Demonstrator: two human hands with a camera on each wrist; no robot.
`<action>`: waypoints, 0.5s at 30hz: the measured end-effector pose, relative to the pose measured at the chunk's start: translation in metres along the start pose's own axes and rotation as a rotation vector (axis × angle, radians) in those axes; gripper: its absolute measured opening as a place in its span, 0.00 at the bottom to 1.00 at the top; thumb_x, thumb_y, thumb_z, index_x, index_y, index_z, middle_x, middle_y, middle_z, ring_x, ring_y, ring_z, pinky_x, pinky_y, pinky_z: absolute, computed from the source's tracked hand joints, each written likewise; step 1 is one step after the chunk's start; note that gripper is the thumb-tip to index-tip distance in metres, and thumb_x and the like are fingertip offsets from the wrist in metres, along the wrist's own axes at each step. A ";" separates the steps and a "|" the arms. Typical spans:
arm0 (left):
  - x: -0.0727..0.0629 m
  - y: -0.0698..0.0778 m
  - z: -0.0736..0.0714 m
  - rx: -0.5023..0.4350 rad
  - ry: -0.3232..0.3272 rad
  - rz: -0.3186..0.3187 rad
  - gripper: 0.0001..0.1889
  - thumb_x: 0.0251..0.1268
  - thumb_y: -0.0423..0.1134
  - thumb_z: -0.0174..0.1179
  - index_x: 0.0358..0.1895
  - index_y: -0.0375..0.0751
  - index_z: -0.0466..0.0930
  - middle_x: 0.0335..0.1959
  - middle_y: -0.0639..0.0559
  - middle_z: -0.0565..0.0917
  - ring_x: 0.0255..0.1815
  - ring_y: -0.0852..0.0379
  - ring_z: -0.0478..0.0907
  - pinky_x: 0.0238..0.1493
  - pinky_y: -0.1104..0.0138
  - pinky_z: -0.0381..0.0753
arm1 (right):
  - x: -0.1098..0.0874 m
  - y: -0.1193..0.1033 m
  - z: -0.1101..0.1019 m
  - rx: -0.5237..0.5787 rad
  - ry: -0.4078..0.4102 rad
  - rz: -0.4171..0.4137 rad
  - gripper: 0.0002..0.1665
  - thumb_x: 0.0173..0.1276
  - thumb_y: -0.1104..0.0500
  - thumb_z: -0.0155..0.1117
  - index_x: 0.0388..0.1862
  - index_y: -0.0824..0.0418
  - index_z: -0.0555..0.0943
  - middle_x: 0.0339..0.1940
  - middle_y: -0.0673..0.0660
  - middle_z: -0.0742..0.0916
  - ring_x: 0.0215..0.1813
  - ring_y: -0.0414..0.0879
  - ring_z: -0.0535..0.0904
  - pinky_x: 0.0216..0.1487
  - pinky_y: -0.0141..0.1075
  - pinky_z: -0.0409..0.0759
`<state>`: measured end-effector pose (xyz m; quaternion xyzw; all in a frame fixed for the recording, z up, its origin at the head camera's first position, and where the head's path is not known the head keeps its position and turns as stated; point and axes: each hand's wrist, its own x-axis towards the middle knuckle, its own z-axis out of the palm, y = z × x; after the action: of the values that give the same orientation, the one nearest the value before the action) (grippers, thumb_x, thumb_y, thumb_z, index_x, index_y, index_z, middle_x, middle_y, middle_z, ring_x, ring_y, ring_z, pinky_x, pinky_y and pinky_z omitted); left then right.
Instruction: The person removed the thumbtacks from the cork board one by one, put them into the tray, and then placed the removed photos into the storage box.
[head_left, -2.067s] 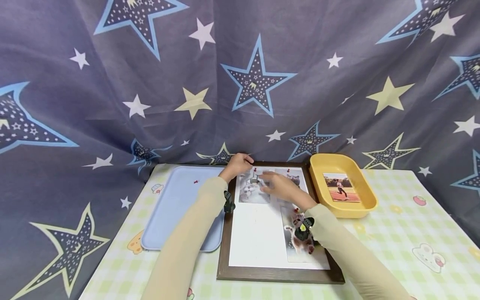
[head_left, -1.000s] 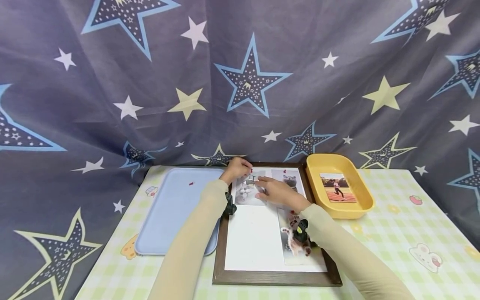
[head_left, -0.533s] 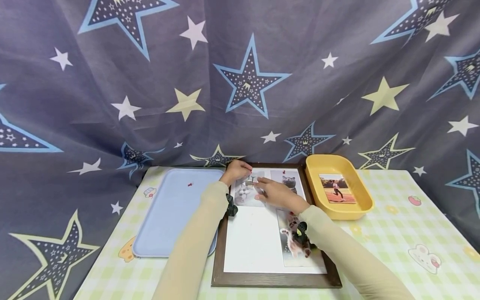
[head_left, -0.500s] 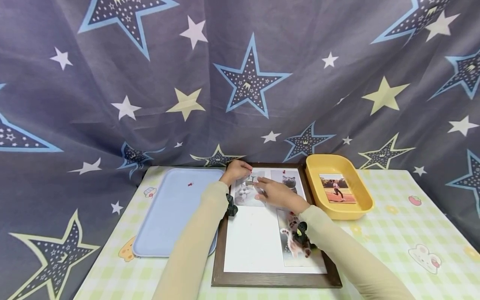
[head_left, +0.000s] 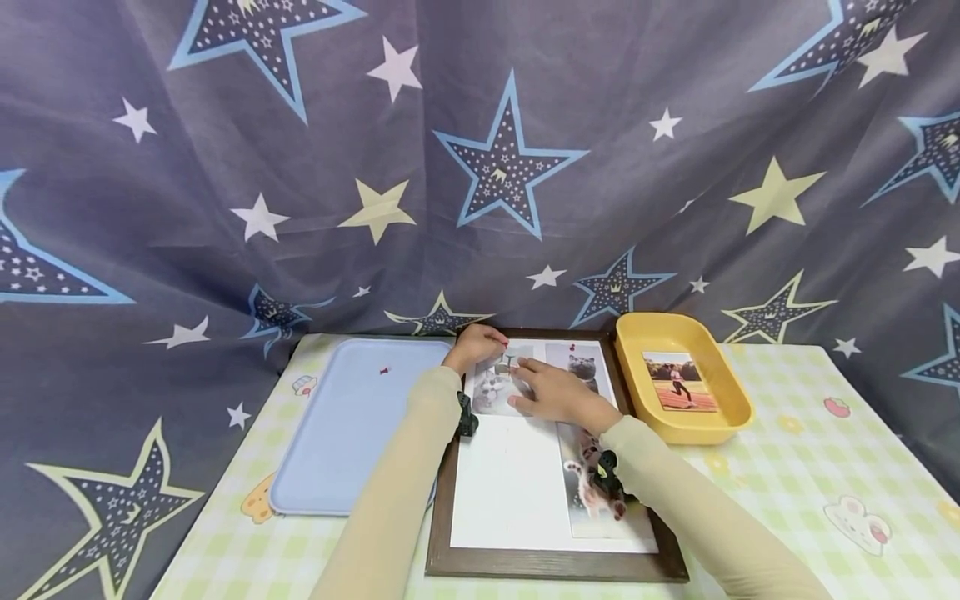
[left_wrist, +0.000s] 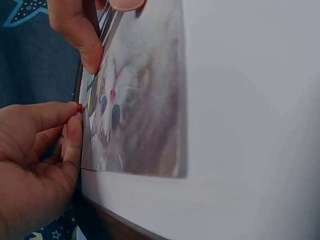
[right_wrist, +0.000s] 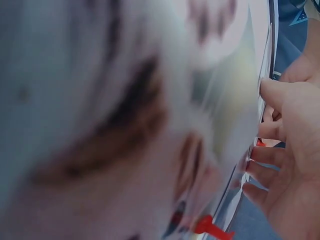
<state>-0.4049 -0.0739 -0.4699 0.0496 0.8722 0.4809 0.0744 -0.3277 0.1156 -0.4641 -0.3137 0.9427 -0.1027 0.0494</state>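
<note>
At the top left of a brown-framed white board (head_left: 510, 492), my left hand (head_left: 474, 346) pinches a red push pin (left_wrist: 79, 107) between thumb and forefinger. The pin stands at the upper edge of a pale kitten photo (left_wrist: 145, 100). My right hand (head_left: 566, 396) lies with its fingers extended, fingertips on that photo's right side. Partly covered by the right hand, a grey cat photo (head_left: 582, 367) hangs at the top right under another red pin (head_left: 572, 347). Below, the right wrist overlaps a photo of a leaping kitten (head_left: 592, 492).
On the left lies a blue tray (head_left: 337, 450) with one loose red push pin (head_left: 385, 371). At the right stands a yellow bin (head_left: 738, 408) holding a photo of a runner (head_left: 678, 382). A checked cloth (head_left: 787, 517) covers the table; a starry curtain (head_left: 337, 267) hangs behind.
My left fingertips have come down from beside the pin onto it. My right fingers stay over the kitten photo, now a little flatter. The head view has shifted slightly.
</note>
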 end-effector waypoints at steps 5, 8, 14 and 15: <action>-0.002 -0.001 0.002 0.002 -0.008 -0.003 0.12 0.65 0.31 0.63 0.48 0.34 0.88 0.47 0.41 0.88 0.44 0.54 0.81 0.48 0.68 0.81 | -0.001 0.000 0.000 0.003 -0.030 0.019 0.39 0.77 0.38 0.54 0.78 0.58 0.67 0.79 0.65 0.68 0.76 0.62 0.68 0.71 0.56 0.75; -0.002 0.000 0.002 0.005 -0.008 -0.001 0.11 0.65 0.31 0.63 0.49 0.33 0.88 0.47 0.40 0.88 0.43 0.54 0.82 0.48 0.68 0.82 | -0.001 0.000 0.000 0.002 -0.029 0.017 0.39 0.77 0.38 0.54 0.77 0.58 0.68 0.79 0.65 0.68 0.76 0.62 0.69 0.70 0.56 0.75; 0.000 0.000 0.000 -0.004 -0.010 -0.007 0.11 0.65 0.30 0.64 0.49 0.33 0.88 0.47 0.40 0.89 0.42 0.54 0.82 0.49 0.67 0.82 | 0.000 -0.002 -0.003 0.005 -0.028 0.022 0.38 0.77 0.39 0.55 0.77 0.58 0.69 0.79 0.65 0.68 0.76 0.62 0.68 0.71 0.56 0.74; 0.001 0.000 0.000 -0.008 -0.009 -0.007 0.11 0.65 0.30 0.64 0.49 0.33 0.88 0.46 0.40 0.89 0.41 0.55 0.82 0.49 0.67 0.82 | 0.001 -0.001 -0.003 0.005 -0.026 0.021 0.38 0.77 0.40 0.56 0.77 0.59 0.69 0.79 0.65 0.69 0.76 0.62 0.69 0.71 0.56 0.74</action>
<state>-0.4061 -0.0736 -0.4700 0.0483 0.8701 0.4839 0.0804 -0.3278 0.1145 -0.4611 -0.3049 0.9450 -0.1005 0.0633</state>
